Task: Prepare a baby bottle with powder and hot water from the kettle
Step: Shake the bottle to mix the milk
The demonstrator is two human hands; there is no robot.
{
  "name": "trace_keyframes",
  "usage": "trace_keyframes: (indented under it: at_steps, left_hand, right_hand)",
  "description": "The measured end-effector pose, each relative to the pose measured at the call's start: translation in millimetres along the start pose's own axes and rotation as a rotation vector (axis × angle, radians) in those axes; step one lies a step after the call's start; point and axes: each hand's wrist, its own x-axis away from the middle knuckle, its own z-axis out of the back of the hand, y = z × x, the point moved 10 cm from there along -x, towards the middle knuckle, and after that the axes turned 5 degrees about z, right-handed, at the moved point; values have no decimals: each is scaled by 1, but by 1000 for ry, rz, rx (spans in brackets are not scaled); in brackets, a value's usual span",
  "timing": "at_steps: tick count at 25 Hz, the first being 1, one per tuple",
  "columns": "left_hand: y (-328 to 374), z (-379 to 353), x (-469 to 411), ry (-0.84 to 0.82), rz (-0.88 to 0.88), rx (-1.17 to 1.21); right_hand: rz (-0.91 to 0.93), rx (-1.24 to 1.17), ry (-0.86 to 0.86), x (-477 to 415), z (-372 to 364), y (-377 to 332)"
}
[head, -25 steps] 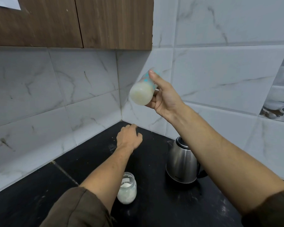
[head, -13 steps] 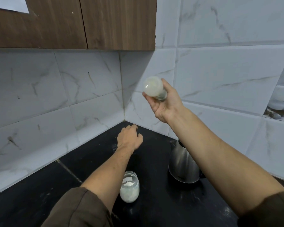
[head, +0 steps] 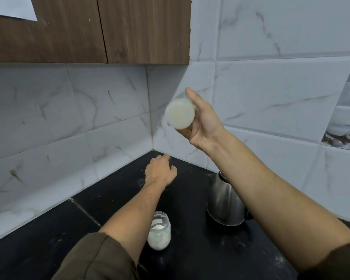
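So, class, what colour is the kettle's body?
Silver, bare metal kettle; shows best in the head view.

On counter [head: 190,259], jar [head: 159,231] stood left of kettle [head: 224,203] and nearer the camera; left hand [head: 160,172] lay beyond jar, toward wall corner [head: 152,136]; right hand [head: 202,122] held bottle [head: 179,113] above both.

There is one translucent plastic baby bottle [head: 180,113] of milky white liquid, one rounded stainless-steel kettle [head: 224,203], and one small clear glass jar [head: 160,237] holding white powder. Two bare hands show, a left hand [head: 160,172] and a right hand [head: 204,122], with two olive-brown fabric sleeves, a left sleeve [head: 97,259] and a right sleeve [head: 335,263]. Overhead hang two dark brown wooden cabinet doors, a left door [head: 49,37] and a right door [head: 146,31], with one white paper sheet [head: 12,7] on the left one. One black stone countertop [head: 200,257] lies below.
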Motion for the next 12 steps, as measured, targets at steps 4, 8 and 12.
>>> trace_keyframes:
  at_steps: [4, 8, 12]
  left_hand:
    - [0, 5, 2, 5, -4, 6]
    - [-3, 5, 4, -7, -1, 1]
    - [-8, 4, 6, -12, 8, -2]
  right_hand:
    - [81, -57, 52, -2, 9, -11]
    - [245, 251, -61, -4, 12, -19]
    - [369, -11, 133, -5, 36, -26]
